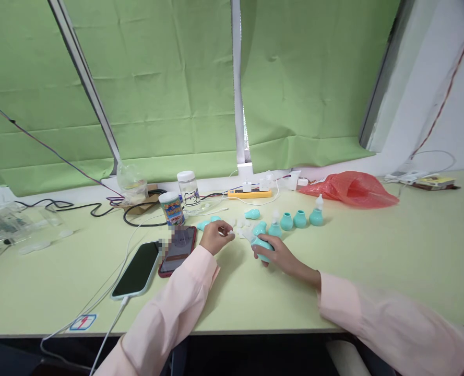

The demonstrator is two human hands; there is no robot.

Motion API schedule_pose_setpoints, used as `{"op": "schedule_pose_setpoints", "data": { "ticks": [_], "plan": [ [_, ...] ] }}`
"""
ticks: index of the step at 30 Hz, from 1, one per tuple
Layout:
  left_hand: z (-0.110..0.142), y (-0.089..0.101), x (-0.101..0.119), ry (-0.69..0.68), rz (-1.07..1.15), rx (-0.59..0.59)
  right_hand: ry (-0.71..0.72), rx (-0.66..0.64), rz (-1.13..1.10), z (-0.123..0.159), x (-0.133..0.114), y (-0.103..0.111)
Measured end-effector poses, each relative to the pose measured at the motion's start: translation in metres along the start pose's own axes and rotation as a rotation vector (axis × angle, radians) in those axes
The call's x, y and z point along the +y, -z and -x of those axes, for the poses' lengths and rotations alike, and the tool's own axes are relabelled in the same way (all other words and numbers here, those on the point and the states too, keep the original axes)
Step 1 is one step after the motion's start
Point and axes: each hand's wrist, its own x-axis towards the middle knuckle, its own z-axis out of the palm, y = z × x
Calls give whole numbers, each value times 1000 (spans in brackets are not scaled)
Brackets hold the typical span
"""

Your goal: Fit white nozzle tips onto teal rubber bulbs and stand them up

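My right hand (276, 256) is wrapped round a teal rubber bulb (261, 244) whose pale nozzle points left. My left hand (215, 236) is closed in a pinch on a small white piece (230, 233) right beside that nozzle. Several more teal bulbs (293, 220) stand in a row behind my right hand, and one lies on its side (252, 213). A few small white pieces (242, 224) lie between them. Both of my arms are in pale pink sleeves.
Two phones (138, 269) (178, 249) lie left of my hands, one on a white cable. Behind stand a printed can (171, 208), a clear jar (188, 190), a yellow power strip (249, 194) and a red plastic bag (349, 189). Clear plastic packaging (8, 224) sits far left.
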Motion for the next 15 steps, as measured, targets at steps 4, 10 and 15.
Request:
{"op": "schedule_pose_setpoints", "data": {
  "ticks": [4, 10, 15],
  "plan": [
    [3, 3, 11, 41, 630, -23, 48, 62, 166, 0, 3, -1],
    [8, -2, 14, 177, 948, -103, 139, 91, 287, 2, -1, -1],
    [11, -5, 17, 233, 1025, -91, 181, 98, 321, 4, -1, -1]
  ]
}}
